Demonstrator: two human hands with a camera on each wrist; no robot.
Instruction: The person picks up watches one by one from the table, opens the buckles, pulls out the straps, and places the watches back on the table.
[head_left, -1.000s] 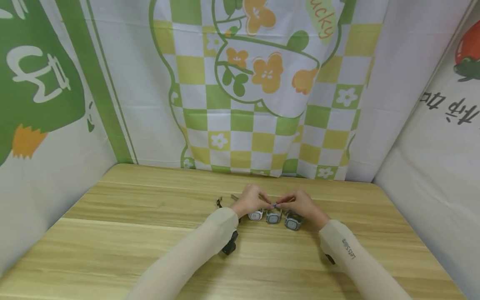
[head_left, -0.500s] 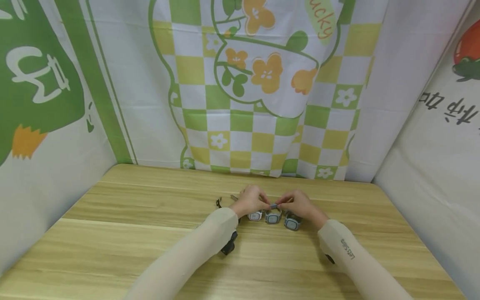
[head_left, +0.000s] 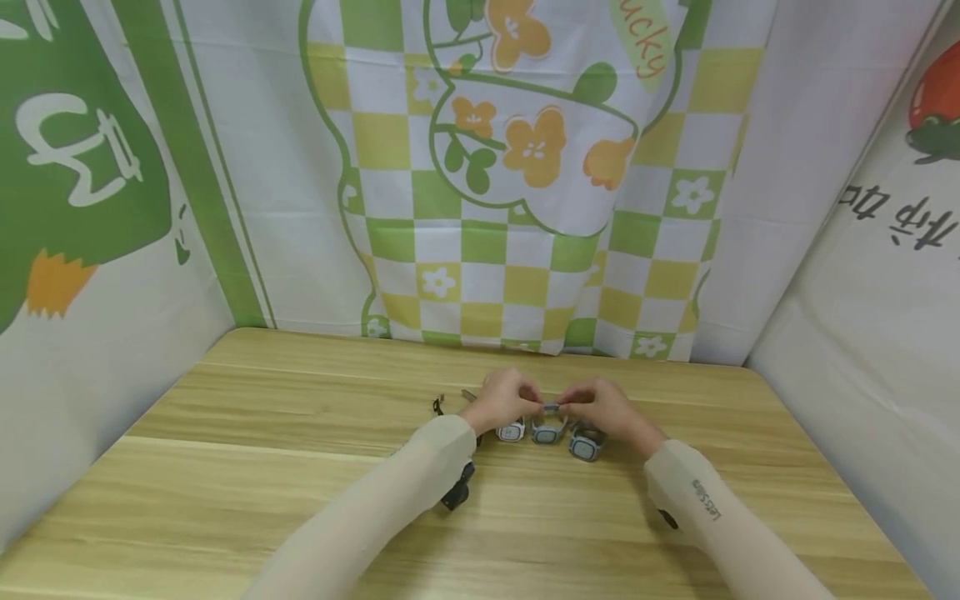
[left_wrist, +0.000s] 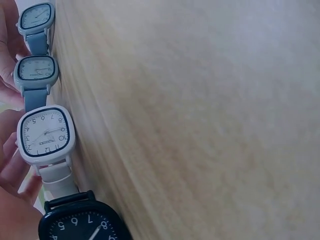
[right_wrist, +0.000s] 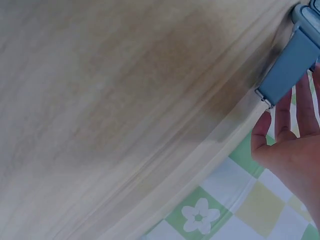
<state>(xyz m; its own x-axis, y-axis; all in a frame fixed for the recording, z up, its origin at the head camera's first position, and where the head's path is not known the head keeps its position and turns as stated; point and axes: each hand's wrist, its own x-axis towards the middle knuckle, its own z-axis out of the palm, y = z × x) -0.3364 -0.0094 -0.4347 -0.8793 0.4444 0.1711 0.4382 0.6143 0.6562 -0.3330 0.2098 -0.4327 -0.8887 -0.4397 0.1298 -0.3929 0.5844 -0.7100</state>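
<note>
Several wristwatches stand in a row on the wooden table. Both hands are at the strap of a grey-blue watch (head_left: 547, 435), which forms a loop behind its dial. My left hand (head_left: 504, 397) pinches the strap from the left, and my right hand (head_left: 600, 404) pinches it from the right. On the left of this watch is a white watch (left_wrist: 46, 132) with a square dial, then a black watch (left_wrist: 82, 225). Another blue-grey watch (head_left: 585, 447) stands on the right under my right hand, its blue strap (right_wrist: 290, 67) bent back toward the fingers.
The wooden table (head_left: 300, 500) reaches back to a green, yellow and white checked curtain (head_left: 480, 275). White printed cloth hangs on both sides. A black wrist camera (head_left: 459, 490) sits under my left sleeve.
My hands have drawn slightly apart, the right one shifting a little to the right. The strap's joined part sits slightly higher in view, and the dial looks more tilted.
</note>
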